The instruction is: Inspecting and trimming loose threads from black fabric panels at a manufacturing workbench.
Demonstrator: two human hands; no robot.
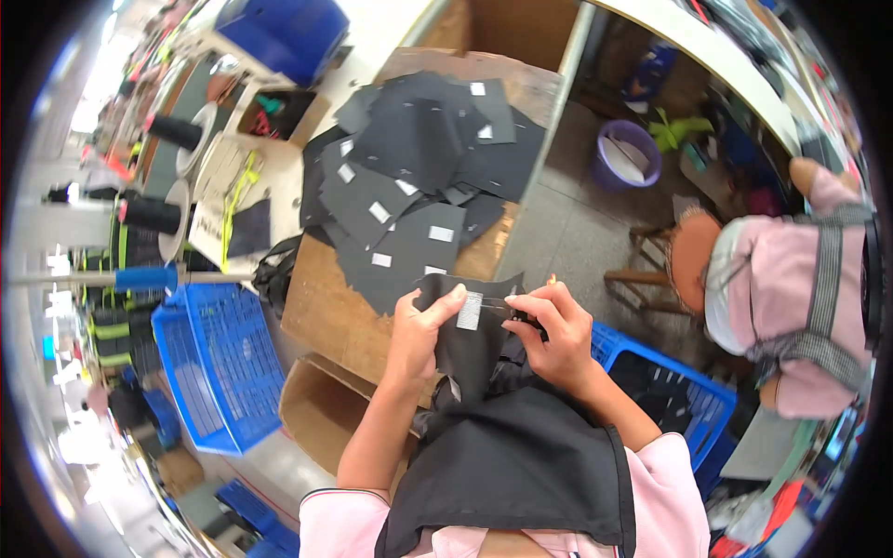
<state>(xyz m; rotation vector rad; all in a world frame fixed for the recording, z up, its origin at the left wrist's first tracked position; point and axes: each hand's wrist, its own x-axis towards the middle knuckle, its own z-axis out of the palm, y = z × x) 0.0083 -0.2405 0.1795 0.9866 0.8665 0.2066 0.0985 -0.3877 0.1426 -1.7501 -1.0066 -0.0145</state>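
Black cut fabric piece (470,339) with a small white label (sewn near its top edge) hangs just off the near edge of the brown wooden desk (326,307), left hand (420,330) clamped on its top, right hand (551,337) pinching small dark snips against the label. More black pieces (419,177) pile across the desk's far side.

Wooden table (326,307) under black fabric pieces (419,177)
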